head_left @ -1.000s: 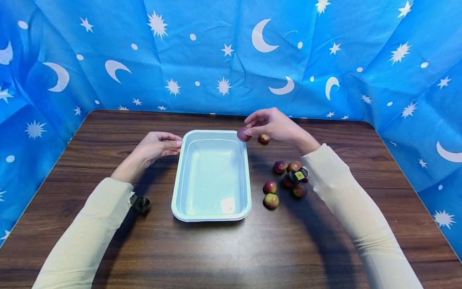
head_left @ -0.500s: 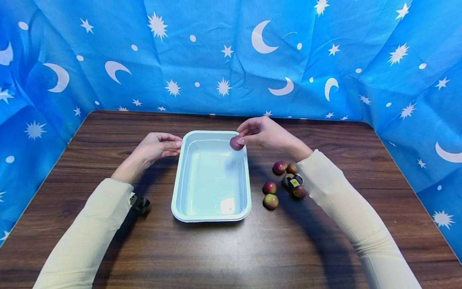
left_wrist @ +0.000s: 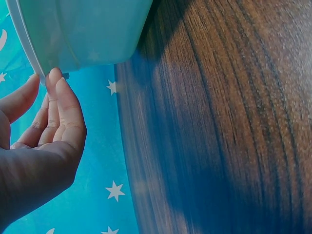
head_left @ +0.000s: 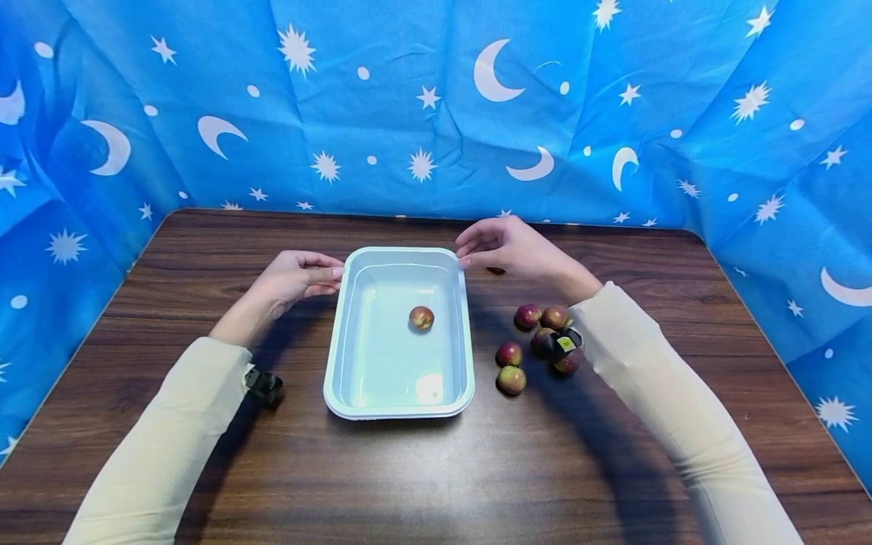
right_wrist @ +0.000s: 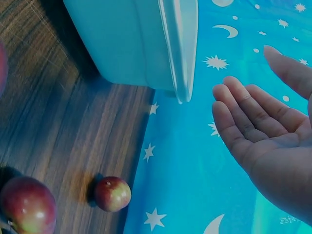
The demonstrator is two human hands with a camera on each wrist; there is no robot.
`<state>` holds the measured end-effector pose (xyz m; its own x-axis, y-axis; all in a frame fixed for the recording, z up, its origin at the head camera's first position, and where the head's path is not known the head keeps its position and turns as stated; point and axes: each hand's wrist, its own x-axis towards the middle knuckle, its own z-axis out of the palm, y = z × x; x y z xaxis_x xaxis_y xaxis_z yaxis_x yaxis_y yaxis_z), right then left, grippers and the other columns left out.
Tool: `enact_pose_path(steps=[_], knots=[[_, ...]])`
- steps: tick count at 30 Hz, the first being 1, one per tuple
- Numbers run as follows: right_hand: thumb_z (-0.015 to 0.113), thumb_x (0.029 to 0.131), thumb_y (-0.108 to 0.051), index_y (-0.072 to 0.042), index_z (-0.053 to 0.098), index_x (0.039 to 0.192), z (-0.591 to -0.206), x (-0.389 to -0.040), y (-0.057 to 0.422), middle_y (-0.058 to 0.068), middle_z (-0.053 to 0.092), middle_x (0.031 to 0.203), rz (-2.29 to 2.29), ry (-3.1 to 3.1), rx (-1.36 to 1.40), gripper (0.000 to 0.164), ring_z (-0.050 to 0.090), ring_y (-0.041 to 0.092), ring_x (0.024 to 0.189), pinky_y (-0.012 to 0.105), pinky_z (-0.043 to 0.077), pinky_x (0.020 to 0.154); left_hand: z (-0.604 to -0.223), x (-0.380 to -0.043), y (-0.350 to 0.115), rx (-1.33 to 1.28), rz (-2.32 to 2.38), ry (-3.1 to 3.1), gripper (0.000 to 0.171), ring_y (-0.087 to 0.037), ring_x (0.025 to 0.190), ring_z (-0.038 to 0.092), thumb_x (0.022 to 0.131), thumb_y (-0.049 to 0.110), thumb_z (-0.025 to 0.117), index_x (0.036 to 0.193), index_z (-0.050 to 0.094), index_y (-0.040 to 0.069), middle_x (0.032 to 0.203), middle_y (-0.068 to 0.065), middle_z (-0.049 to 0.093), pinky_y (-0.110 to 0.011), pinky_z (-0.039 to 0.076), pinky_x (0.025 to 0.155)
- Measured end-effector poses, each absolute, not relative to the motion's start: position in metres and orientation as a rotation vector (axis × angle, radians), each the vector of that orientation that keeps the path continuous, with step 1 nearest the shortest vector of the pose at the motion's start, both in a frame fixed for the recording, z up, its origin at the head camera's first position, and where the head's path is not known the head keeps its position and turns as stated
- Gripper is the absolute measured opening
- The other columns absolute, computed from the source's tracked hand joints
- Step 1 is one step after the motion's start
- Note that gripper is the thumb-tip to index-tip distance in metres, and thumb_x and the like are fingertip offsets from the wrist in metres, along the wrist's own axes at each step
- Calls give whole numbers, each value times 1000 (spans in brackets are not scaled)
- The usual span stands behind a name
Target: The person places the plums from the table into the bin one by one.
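Brown wood-grain table [head_left: 381, 484], blue star-and-moon cloth [head_left: 384, 91] behind; my left hand [head_left: 291, 278] pinches the pale tray [head_left: 395, 371], my right hand [head_left: 516, 248], thumb apart from relaxed fingers, hovers by its far right corner. Only the head view shows one fruit [head_left: 421, 318] inside the tray; the right wrist view bares a stray fruit [right_wrist: 112, 194] my right hand mostly hides there

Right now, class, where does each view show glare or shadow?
Head view: bright glare inside the tray, sheen on the table, a dark shadow beside the right sleeve; left wrist view: a broad shadow across the table, the left hand dim; right wrist view: a highlight on the lower-left fruit, shadow beside the tray.
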<state>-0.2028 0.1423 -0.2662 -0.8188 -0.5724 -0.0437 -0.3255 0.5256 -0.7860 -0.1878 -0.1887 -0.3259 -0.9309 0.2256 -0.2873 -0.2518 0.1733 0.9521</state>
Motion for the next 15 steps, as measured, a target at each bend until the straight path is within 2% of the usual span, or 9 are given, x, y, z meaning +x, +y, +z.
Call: enact_pose_path(steps=[6,9,15], knots=[[67,84,-22,-7,62,109,-263,-200,150,2,66,98,-1179,2483,-725,29,59,15,90,30,51,75,-326,-188,-189,-28,1791,2105,37,-11,73,63,90,7,57,118,47,-15,80,0,64,-32,52,81],[67,85,-21,-6,61,110,-263,-199,155,4,66,99,-1193,2481,-709,30,59,16,89,30,52,74,-326,-188,-189,-34,1793,2108,36,-11,73,63,91,7,57,117,47,-15,80,0,64,-33,52,82],[67,85,-19,-4,60,111,-260,-196,166,8,65,101,-1256,2465,-641,31,62,20,90,31,52,79,-327,-187,-190,-22,1798,2099,37,-10,73,63,90,7,57,118,47,-15,80,0,64,-32,52,81]])
